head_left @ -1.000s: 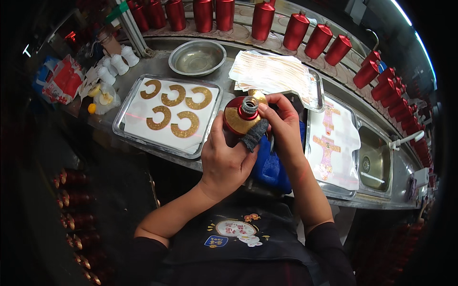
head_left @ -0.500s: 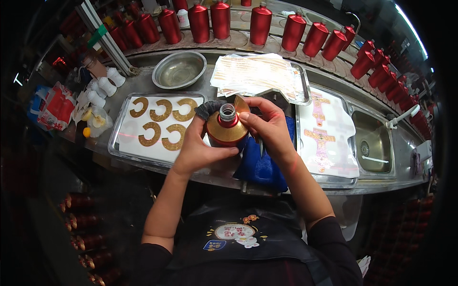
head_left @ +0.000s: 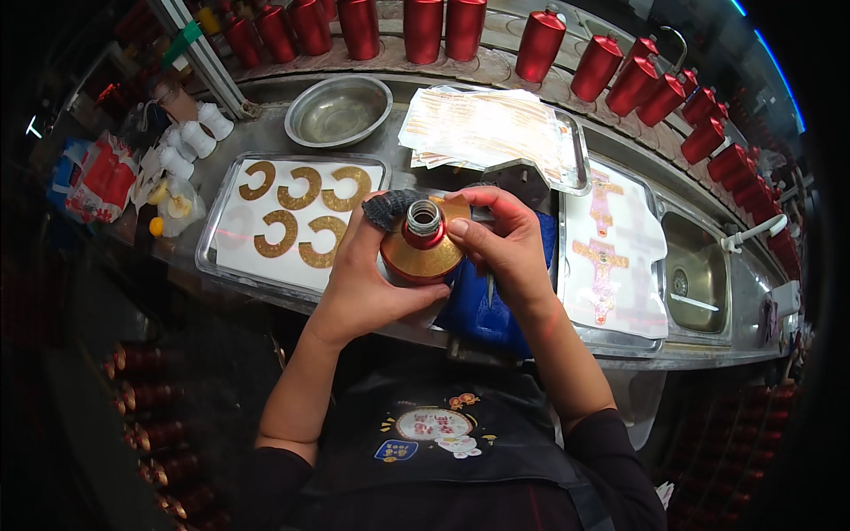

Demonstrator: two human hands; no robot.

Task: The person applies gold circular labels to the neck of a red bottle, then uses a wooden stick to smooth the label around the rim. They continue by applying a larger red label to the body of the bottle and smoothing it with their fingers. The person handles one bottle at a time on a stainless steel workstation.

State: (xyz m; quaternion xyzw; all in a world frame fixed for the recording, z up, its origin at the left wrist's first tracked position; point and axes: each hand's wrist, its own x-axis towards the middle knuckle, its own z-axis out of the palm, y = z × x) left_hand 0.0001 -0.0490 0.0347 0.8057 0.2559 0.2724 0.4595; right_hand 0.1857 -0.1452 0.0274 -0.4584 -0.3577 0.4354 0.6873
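Fingers of my left hand (head_left: 359, 296) wrap round a red bottle (head_left: 390, 268) held upright with its threaded neck open; dark fabric (head_left: 390, 209) covers some of those fingertips. A gold foil-like label (head_left: 421, 258) lies round the bottle's sloping shoulder. My right hand (head_left: 512, 246) pinches the label's loose end between thumb and fingers, on the right side of the neck. A thin pointed thing shows under my right hand, its kind unclear. Beneath the hands is a blue padded cloth (head_left: 482, 314). At left, a metal tray (head_left: 205, 252) carries several gold C-shaped labels (head_left: 299, 188).
Red bottles (head_left: 423, 31) stand in a row on a conveyor (head_left: 390, 53) at the back. A metal bowl (head_left: 338, 111) and a stack of printed sheets (head_left: 482, 128) sit before it. Right are a tray of cross-shaped labels (head_left: 602, 257) and a sink (head_left: 695, 292).
The conveyor bottles have shifted to the right. The label's end, raised beside the neck before, now lies lower against the shoulder under my right fingers. My left hand keeps its hold.
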